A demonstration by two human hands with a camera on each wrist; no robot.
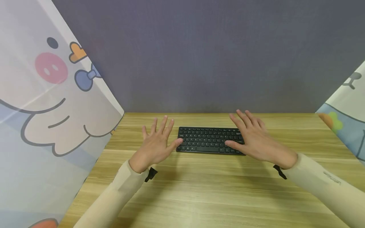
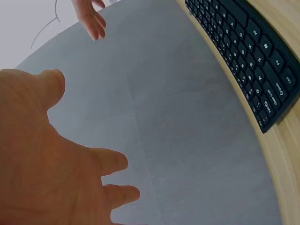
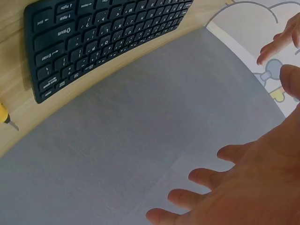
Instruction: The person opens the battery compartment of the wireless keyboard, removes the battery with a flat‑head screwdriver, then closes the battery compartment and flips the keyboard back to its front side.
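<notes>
A black compact keyboard (image 1: 206, 141) lies flat on the wooden table. My left hand (image 1: 155, 145) is at its left end, fingers spread, with the thumb overlapping the keyboard's left edge in the head view. Over the right end is my right hand (image 1: 258, 141), its fingers straight and its thumb above the keys; it hides that corner of the keyboard. Both wrist views show the palms bare and the hands raised clear of the keyboard. In the right wrist view, a yellow-handled tool (image 3: 3, 114) with a thin metal tip is partly cut off; its kind is unclear.
Behind the wooden table (image 1: 199, 183) stands a grey panel (image 1: 205, 57). A cartoon-printed panel (image 1: 68, 117) borders the left side, and another printed panel (image 1: 348, 117) borders the right.
</notes>
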